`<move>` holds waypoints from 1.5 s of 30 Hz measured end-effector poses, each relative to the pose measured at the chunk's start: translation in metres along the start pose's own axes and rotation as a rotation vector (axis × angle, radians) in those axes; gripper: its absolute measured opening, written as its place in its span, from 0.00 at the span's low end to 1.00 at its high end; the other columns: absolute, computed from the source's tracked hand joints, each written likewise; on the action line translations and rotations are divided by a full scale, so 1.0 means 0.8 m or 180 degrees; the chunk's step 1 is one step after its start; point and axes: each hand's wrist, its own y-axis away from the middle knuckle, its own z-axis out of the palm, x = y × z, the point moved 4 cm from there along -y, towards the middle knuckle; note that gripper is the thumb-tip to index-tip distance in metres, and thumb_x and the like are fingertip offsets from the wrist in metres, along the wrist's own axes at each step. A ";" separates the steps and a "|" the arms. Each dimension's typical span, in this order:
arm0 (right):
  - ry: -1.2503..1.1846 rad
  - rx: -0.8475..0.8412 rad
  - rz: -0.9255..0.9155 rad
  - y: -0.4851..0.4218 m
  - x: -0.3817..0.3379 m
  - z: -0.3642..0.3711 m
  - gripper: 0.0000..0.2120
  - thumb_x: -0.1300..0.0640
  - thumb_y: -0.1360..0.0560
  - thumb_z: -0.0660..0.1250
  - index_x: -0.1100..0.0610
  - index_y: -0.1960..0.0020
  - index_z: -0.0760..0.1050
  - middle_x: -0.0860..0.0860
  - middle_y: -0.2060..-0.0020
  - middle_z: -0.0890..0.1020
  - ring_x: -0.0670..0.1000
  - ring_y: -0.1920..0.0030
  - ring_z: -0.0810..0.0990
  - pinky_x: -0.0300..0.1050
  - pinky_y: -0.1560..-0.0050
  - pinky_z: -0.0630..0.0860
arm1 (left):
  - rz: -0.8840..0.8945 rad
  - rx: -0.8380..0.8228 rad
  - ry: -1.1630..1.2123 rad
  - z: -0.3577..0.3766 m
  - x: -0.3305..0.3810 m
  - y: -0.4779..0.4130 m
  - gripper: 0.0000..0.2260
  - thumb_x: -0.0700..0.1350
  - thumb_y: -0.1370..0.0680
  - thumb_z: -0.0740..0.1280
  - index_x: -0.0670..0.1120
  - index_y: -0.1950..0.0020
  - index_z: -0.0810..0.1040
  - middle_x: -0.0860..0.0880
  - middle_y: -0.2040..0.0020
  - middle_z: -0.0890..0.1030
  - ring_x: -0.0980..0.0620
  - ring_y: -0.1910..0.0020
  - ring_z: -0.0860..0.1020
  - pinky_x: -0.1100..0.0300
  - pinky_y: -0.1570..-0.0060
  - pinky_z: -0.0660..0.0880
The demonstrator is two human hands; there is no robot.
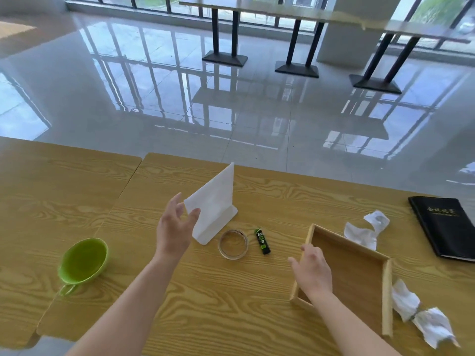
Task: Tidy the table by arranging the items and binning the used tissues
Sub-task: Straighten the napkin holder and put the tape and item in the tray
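My left hand point(176, 228) hovers with spread fingers just left of a white upright sign stand point(214, 209), touching nothing that I can make out. My right hand point(312, 272) rests with its fingers apart on the near-left corner of a shallow wooden tray point(359, 276). Crumpled white tissues lie beyond the tray point(365, 231) and off its right side point(421, 317). A clear glass dish point(233, 244) and a small green-and-black lighter point(262, 241) sit between the stand and the tray. A green cup point(83, 260) lies tipped at the left.
A black menu folder point(446, 227) lies at the table's far right. The wooden table point(231, 299) butts against a second one point(59, 188) on the left. Beyond is glossy floor with other tables' black legs point(225, 34).
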 end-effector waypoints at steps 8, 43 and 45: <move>-0.0031 -0.0476 0.0569 0.011 0.039 0.028 0.08 0.52 0.22 0.65 0.55 0.48 0.68 0.48 0.59 0.78 0.50 0.60 0.78 0.49 0.59 0.77 | 0.0345 -0.0013 -0.0230 0.006 0.019 0.001 0.15 0.44 0.21 0.65 0.52 0.35 0.77 0.49 0.57 0.83 0.52 0.57 0.80 0.59 0.58 0.76; 0.0088 -0.0751 0.0009 0.025 -0.089 0.099 0.06 0.54 0.21 0.64 0.54 0.51 0.68 0.50 0.56 0.79 0.53 0.55 0.79 0.47 0.56 0.75 | 0.1125 -0.0470 -0.0776 -0.005 0.013 0.033 0.28 0.40 0.20 0.65 0.56 0.23 0.61 0.43 0.50 0.82 0.48 0.53 0.78 0.70 0.59 0.66; 0.0102 -0.0765 0.0018 0.024 -0.098 0.104 0.05 0.54 0.21 0.64 0.54 0.51 0.68 0.50 0.56 0.79 0.53 0.55 0.79 0.48 0.55 0.76 | 0.1101 -0.0481 -0.0780 -0.010 0.011 0.026 0.28 0.41 0.20 0.65 0.57 0.23 0.60 0.45 0.46 0.82 0.50 0.51 0.79 0.70 0.58 0.66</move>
